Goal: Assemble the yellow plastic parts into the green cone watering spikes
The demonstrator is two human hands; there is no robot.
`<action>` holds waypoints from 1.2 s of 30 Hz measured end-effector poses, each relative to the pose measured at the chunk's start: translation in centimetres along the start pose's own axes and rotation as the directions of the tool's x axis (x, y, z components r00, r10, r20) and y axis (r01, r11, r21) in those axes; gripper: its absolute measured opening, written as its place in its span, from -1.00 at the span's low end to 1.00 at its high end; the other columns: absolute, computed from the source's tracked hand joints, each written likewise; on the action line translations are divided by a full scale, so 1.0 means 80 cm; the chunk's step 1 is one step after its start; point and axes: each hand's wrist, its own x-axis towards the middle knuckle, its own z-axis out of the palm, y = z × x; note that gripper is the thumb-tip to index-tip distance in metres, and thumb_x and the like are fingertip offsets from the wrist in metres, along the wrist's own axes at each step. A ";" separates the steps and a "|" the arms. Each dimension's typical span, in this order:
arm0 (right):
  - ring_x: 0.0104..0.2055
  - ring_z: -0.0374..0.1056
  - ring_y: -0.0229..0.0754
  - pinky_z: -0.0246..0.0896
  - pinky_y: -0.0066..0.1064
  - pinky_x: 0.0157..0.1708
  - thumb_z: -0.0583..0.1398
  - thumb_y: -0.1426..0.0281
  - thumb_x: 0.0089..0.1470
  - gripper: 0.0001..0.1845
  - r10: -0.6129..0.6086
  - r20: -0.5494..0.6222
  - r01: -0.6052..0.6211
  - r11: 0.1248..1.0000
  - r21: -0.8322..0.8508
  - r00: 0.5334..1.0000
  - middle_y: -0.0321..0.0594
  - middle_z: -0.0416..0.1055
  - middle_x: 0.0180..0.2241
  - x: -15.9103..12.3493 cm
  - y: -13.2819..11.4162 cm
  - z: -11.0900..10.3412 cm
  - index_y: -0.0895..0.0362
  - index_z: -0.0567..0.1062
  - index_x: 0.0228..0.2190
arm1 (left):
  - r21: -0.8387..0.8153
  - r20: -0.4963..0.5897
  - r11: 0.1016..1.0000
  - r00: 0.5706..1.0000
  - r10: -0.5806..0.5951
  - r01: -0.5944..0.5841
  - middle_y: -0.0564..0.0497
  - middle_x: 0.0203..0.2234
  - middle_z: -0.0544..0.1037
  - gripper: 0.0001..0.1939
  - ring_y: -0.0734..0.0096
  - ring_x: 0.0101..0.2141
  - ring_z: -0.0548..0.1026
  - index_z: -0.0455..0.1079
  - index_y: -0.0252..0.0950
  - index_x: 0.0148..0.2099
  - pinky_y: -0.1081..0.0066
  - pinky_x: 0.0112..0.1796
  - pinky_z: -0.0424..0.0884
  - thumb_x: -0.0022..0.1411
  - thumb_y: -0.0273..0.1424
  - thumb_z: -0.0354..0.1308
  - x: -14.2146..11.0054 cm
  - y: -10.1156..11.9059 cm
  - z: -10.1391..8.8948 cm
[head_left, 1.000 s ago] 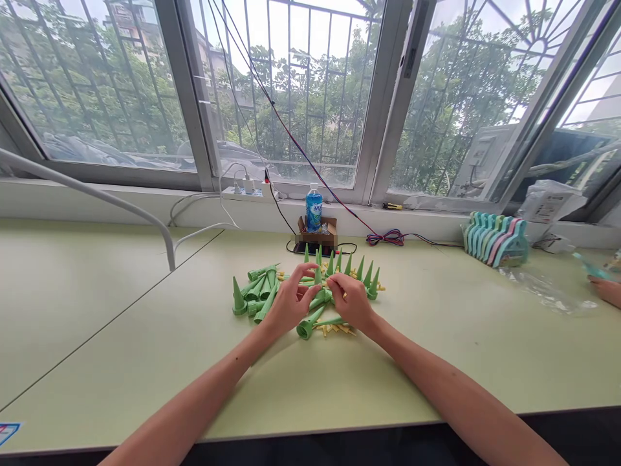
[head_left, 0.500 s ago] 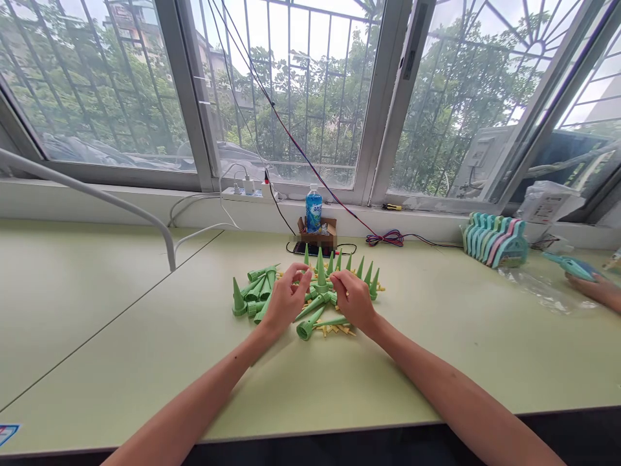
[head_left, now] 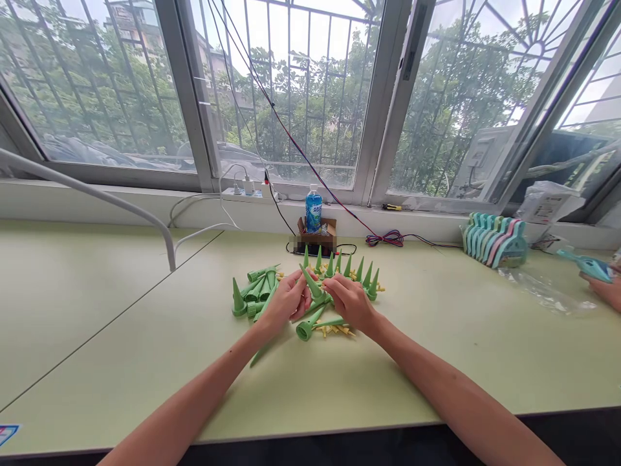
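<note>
My left hand (head_left: 286,299) is closed around a green plastic watering spike (head_left: 309,282), which leans with its tip up and to the left. Beside the wide end of that spike, my right hand (head_left: 350,299) has its fingers pinched together; whatever is in them is too small or hidden to make out. Loose green spikes (head_left: 262,285) lie in a pile left of my hands. Behind and to the right, several spikes (head_left: 359,270) stand upright in a row. Small yellow plastic pieces (head_left: 337,331) are scattered near my right wrist, by a lying spike (head_left: 305,330).
A blue bottle (head_left: 314,210) stands at a small cardboard box (head_left: 330,238), with a phone in front. Coiled cable (head_left: 385,238) lies by the wall. To the right are pastel hanger-like pieces (head_left: 495,239), clear plastic bags (head_left: 548,291) and another person's hand (head_left: 604,288) holding a teal object.
The spike that stood upright between my hands is now tilted left in my left hand. My right hand has moved in to its base. The other person's hand has shifted right.
</note>
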 end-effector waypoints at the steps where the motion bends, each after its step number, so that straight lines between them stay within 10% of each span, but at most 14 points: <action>1: -0.46 0.23 -0.28 0.06 -0.48 -0.49 -0.01 0.48 0.33 -0.80 0.000 -0.002 0.000 1.000 0.000 1.000 -0.24 0.34 -0.45 0.000 0.000 0.000 0.13 0.38 -0.27 | 0.000 0.006 1.000 1.000 0.002 -0.002 0.19 -0.76 0.32 -0.55 0.61 -0.84 0.16 0.33 -0.27 -0.14 0.62 -0.81 -0.07 0.26 0.03 0.03 0.000 0.000 -0.001; 36: -0.39 0.38 -0.22 0.26 -0.42 -0.37 0.01 0.38 0.33 -0.80 0.128 -0.056 -0.120 0.985 0.125 0.990 -0.17 0.50 -0.37 -0.004 0.000 -0.001 0.09 0.42 -0.26 | 0.100 0.055 0.994 0.998 0.043 -0.048 0.09 -0.54 0.47 -0.57 0.53 -0.72 0.39 0.28 -0.25 -0.13 0.58 -0.74 0.16 0.23 0.03 0.09 -0.003 0.009 -0.004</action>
